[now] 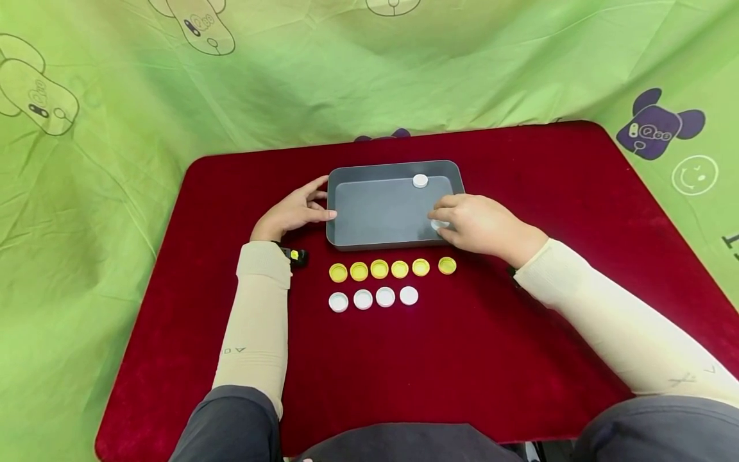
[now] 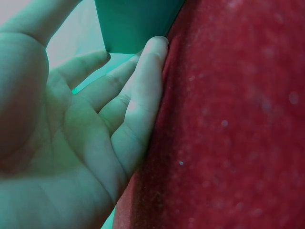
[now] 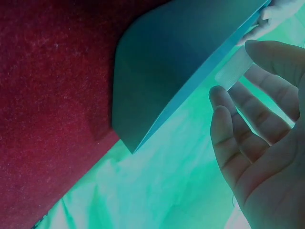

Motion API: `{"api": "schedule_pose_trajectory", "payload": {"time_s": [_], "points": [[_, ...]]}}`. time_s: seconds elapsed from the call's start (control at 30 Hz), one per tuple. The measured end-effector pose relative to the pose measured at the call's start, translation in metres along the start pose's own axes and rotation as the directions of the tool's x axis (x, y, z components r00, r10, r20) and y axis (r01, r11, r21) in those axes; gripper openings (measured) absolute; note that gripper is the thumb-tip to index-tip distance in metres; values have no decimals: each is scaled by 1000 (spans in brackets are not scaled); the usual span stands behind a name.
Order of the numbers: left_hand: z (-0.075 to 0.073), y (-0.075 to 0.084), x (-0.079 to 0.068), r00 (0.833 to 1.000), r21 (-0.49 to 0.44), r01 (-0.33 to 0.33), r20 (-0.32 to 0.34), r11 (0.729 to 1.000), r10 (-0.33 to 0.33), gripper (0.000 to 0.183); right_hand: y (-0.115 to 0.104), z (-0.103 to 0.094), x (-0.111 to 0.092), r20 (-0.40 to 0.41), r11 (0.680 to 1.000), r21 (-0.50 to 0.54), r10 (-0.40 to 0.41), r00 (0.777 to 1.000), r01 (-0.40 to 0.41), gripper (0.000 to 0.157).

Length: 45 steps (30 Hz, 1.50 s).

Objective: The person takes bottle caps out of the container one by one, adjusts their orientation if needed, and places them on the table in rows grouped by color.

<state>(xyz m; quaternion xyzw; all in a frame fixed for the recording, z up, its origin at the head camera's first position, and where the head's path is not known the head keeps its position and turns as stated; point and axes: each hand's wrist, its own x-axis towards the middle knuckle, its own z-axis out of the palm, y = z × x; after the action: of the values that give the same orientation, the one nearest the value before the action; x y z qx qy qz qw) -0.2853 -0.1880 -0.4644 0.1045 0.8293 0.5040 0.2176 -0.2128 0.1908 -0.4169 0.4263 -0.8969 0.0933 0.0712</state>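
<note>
A white bottle cap (image 3: 234,67) is pinched between the thumb and fingers of my right hand (image 1: 482,223). It is held over the right part of a grey rectangular tray (image 1: 375,208), and the hand partly covers it in the head view. Inside the tray, near the back wall, lies another white cap (image 1: 420,181). My left hand (image 1: 294,208) grips the tray's left side, thumb over the rim and fingers against the outer wall. In the left wrist view, fingertips (image 2: 156,45) reach the tray's outside (image 2: 136,28); the thumb tip is out of view.
In front of the tray runs a row of several yellow caps (image 1: 379,269), the rightmost spaced farther apart. Nearer me is a row of several white caps (image 1: 385,296). A red cloth (image 1: 462,372) covers the table. Green printed fabric (image 1: 346,83) hangs behind and at both sides.
</note>
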Motion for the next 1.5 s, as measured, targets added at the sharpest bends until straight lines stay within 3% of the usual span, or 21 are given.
{"api": "schedule_pose_trajectory", "payload": {"time_s": [0.43, 0.73, 0.87, 1.17, 1.5], "points": [[0, 0, 0, 1000, -5, 2, 2, 1000, -2, 96, -7, -2, -7, -12, 999, 7, -33, 999, 33, 26], [2, 28, -17, 999, 8, 33, 30, 999, -33, 93, -16, 1, -13, -15, 998, 22, -64, 998, 64, 27], [2, 29, -17, 999, 6, 30, 30, 1000, -30, 93, -20, 2, -16, -11, 998, 19, -62, 998, 62, 27], [-1, 0, 0, 1000, -7, 11, 10, 1000, -11, 96, -27, 3, -21, -36, 996, 36, -84, 996, 85, 24], [0, -2, -1, 1000, -1, -21, -15, 1000, 21, 96, -33, 4, -26, -29, 995, 40, -87, 996, 88, 27]]}}
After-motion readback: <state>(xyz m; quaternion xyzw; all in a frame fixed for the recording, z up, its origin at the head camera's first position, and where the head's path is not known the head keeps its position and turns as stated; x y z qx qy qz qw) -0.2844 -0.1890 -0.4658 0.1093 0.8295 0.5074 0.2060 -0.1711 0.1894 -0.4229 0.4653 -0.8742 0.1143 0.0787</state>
